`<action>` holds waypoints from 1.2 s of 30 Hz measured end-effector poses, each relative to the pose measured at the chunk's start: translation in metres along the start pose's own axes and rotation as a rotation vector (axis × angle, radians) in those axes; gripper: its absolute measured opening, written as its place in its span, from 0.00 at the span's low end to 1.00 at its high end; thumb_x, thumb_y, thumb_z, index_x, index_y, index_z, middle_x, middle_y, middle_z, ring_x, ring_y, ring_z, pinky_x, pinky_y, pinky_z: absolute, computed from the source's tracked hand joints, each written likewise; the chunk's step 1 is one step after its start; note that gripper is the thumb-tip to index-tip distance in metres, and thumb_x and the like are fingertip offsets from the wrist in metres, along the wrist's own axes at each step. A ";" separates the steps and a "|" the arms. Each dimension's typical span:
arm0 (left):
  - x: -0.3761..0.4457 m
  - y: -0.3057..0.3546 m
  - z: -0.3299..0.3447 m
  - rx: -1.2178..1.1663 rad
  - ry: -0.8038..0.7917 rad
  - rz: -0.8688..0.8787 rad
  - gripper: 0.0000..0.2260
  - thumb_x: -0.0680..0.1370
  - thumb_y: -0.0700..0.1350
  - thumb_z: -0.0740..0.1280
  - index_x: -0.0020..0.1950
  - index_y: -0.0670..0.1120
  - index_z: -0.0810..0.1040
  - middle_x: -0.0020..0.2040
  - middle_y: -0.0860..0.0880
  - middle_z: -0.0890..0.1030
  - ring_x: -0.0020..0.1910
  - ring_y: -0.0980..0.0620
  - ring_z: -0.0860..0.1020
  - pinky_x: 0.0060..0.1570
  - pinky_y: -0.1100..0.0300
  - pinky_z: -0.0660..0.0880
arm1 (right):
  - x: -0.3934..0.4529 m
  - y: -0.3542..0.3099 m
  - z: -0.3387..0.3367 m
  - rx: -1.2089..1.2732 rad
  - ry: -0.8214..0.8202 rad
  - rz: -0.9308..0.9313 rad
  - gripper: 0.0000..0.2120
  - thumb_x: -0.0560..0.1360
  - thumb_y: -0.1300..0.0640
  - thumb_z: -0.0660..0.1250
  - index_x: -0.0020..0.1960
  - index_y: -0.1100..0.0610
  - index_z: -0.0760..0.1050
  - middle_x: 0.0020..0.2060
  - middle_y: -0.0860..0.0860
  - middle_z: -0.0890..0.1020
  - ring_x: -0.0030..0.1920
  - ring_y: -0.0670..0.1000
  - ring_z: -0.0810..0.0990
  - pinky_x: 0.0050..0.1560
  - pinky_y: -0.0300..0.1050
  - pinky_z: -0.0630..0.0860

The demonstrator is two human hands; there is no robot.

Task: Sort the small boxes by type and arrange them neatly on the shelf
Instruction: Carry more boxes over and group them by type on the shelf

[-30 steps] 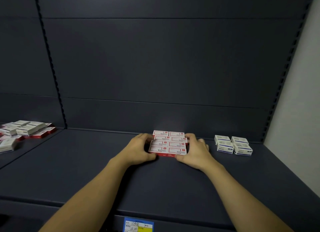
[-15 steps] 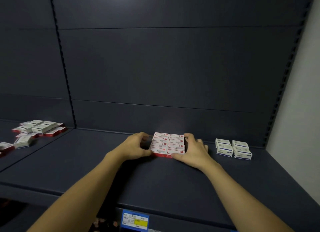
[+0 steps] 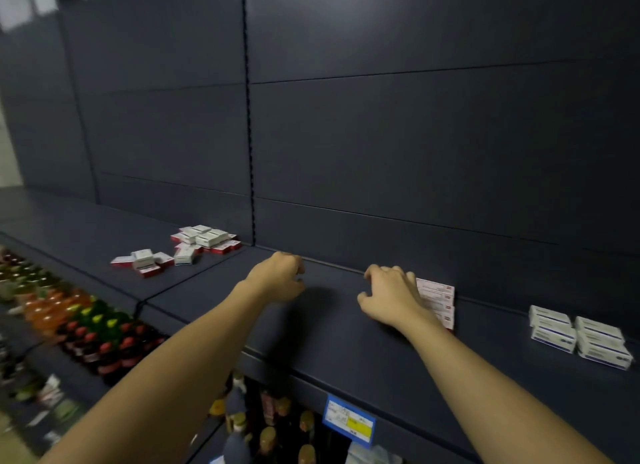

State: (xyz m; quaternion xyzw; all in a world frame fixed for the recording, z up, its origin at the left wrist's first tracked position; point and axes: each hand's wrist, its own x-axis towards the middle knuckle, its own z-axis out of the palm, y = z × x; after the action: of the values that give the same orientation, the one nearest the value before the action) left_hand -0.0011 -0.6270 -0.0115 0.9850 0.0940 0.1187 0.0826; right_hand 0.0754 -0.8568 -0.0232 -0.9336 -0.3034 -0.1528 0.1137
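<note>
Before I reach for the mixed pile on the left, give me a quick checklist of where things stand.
1. Left hand free to grab: ok, fingers loosely curled, holding nothing.
2. Right hand clear of the red-and-white stack: not ok, it covers the stack's left side.
3. Red-and-white stack squared up: cannot tell, mostly hidden.
4. Blue-and-white boxes grouped: ok, a tidy block apart on the right.
5. Mixed pile sorted: not ok, both types jumbled.
6. Path along the shelf to the pile: ok.
</note>
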 end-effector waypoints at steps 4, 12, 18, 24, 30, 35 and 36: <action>-0.017 -0.036 -0.014 0.108 0.077 -0.055 0.16 0.76 0.50 0.66 0.62 0.48 0.77 0.62 0.47 0.77 0.57 0.43 0.78 0.46 0.55 0.72 | 0.016 -0.041 0.010 -0.044 -0.012 -0.018 0.19 0.74 0.45 0.62 0.61 0.53 0.74 0.58 0.51 0.81 0.61 0.56 0.75 0.62 0.53 0.68; -0.052 -0.130 -0.040 0.228 0.186 -0.136 0.12 0.76 0.50 0.63 0.55 0.46 0.78 0.56 0.44 0.80 0.52 0.41 0.79 0.40 0.56 0.69 | 0.035 -0.143 0.027 -0.047 -0.044 -0.016 0.19 0.76 0.48 0.61 0.63 0.56 0.73 0.58 0.53 0.80 0.60 0.56 0.76 0.62 0.51 0.69; -0.072 -0.206 -0.063 0.199 0.120 -0.091 0.12 0.76 0.50 0.62 0.55 0.47 0.79 0.55 0.46 0.79 0.52 0.43 0.79 0.47 0.50 0.79 | 0.046 -0.228 0.040 -0.054 -0.069 -0.022 0.17 0.77 0.50 0.60 0.63 0.56 0.74 0.59 0.53 0.80 0.62 0.56 0.75 0.63 0.50 0.68; -0.094 -0.272 -0.067 0.170 0.150 -0.044 0.15 0.77 0.52 0.56 0.51 0.47 0.78 0.53 0.47 0.78 0.53 0.44 0.78 0.49 0.49 0.78 | 0.059 -0.300 0.063 -0.032 -0.061 -0.029 0.17 0.76 0.47 0.59 0.58 0.55 0.75 0.56 0.53 0.81 0.59 0.56 0.76 0.59 0.51 0.69; -0.090 -0.317 -0.074 0.137 0.202 -0.061 0.15 0.80 0.53 0.56 0.51 0.47 0.79 0.50 0.50 0.77 0.48 0.48 0.77 0.48 0.51 0.78 | 0.085 -0.354 0.079 -0.031 -0.045 -0.065 0.17 0.77 0.47 0.60 0.58 0.56 0.74 0.56 0.53 0.81 0.59 0.56 0.76 0.59 0.51 0.69; -0.069 -0.357 -0.073 0.130 0.240 -0.094 0.14 0.80 0.54 0.58 0.53 0.46 0.78 0.52 0.50 0.77 0.50 0.47 0.77 0.48 0.52 0.77 | 0.112 -0.372 0.096 -0.028 -0.034 -0.047 0.17 0.76 0.48 0.61 0.59 0.56 0.75 0.57 0.53 0.80 0.60 0.56 0.76 0.59 0.50 0.69; -0.063 -0.365 -0.072 0.124 0.246 -0.102 0.13 0.80 0.52 0.58 0.53 0.46 0.78 0.52 0.49 0.77 0.50 0.47 0.77 0.48 0.52 0.77 | 0.119 -0.373 0.100 -0.030 -0.037 -0.040 0.17 0.76 0.48 0.61 0.59 0.56 0.75 0.57 0.53 0.80 0.60 0.56 0.76 0.59 0.50 0.69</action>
State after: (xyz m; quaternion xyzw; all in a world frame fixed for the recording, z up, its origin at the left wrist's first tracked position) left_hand -0.1397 -0.2765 -0.0236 0.9601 0.1606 0.2282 0.0155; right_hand -0.0358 -0.4679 -0.0291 -0.9317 -0.3216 -0.1425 0.0910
